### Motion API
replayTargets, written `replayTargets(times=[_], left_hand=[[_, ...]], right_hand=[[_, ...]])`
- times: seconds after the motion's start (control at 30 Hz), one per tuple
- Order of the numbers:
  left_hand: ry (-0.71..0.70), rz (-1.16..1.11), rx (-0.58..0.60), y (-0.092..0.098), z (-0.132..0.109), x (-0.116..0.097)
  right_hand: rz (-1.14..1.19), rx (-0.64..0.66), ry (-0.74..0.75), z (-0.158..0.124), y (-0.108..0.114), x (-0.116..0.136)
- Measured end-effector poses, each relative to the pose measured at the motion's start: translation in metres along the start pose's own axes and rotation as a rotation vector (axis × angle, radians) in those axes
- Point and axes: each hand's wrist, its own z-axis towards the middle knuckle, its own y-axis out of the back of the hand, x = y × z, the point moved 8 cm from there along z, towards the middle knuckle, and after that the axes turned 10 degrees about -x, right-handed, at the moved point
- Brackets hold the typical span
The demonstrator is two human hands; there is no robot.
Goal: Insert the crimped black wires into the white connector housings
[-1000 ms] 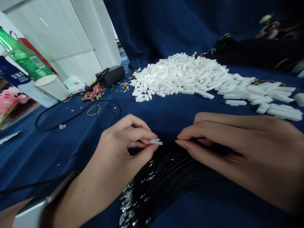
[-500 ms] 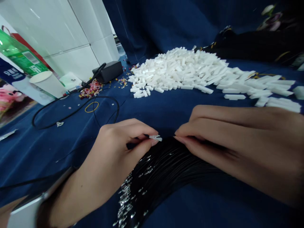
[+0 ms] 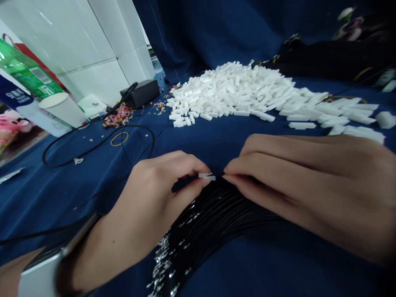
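1. The left hand (image 3: 154,198) is clenched in a pinch, with a small white plastic piece (image 3: 206,176) held at its fingertips.
2. The right hand (image 3: 293,177) pinches the ends of a bundle of fine black strands (image 3: 222,210), just beside that piece, between the two hands.
3. The step in hand appears to be joining the piece to a strand; this seems to call for lining up one strand end with it.
4. Beyond, a loop of black cable (image 3: 93,144) and a rubber band (image 3: 119,139) lie on the blue-covered counter (image 3: 62,198).
5. Farthest off spreads a heap of matching white pieces (image 3: 232,90), with a paper cup (image 3: 63,109) and a green bottle (image 3: 27,74) to the left.
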Motion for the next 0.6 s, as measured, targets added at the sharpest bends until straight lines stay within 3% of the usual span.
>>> replayTargets(times=[0.1, 0.23, 0.37, 0.6], left_hand=[[0.144, -0.128, -0.036, 0.001, 0.001, 0.007], [0.334, -0.357, -0.005, -0.004, -0.002, 0.017], [0.430, -0.455, 0.029, -0.009, -0.005, 0.021], [0.616, -0.568, 0.023, -0.014, -0.004, 0.030]], right_hand=[[0.018, 0.001, 0.063, 0.000, -0.001, 0.003], [0.123, -0.051, -0.035, 0.001, 0.002, -0.002], [0.151, -0.121, -0.073, 0.000, 0.005, -0.002], [0.134, -0.110, -0.119, -0.005, -0.002, -0.006]])
